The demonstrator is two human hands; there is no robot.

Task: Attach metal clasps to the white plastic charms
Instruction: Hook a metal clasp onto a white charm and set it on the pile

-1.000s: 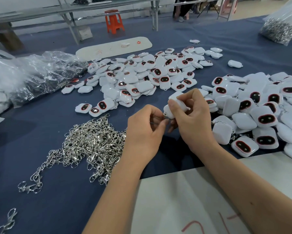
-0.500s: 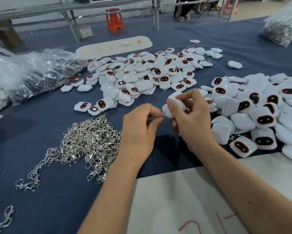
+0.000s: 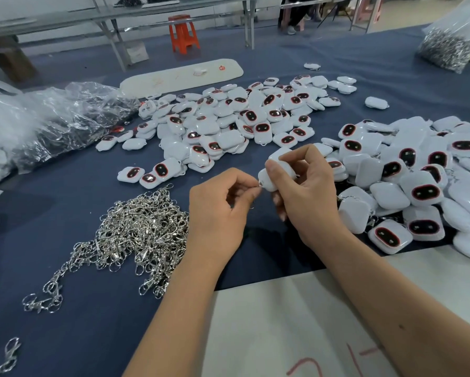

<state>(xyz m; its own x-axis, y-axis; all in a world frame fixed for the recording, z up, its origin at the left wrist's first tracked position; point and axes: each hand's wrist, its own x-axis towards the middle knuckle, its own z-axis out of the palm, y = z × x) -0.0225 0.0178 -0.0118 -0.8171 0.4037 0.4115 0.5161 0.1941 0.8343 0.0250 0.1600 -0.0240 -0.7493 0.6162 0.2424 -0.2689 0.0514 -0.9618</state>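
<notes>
White plastic charm (image 3: 276, 174): held above the tabletop (image 3: 65, 202) at centre, gripped by the right hand (image 3: 307, 191). Likely light, rigid, glossy-slippery; hold by its flat faces. Metal clasp (image 3: 257, 186): small, stiff, fiddly; pinched by the left hand (image 3: 217, 210) at the charm's corner.

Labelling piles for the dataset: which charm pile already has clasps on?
The pile on the right, beside the right hand: metal rings show between its charms. The centre pile behind the hands shows none that I can make out.

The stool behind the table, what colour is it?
Orange: the plastic stool shows clearly in the head view, far behind the table.
</notes>
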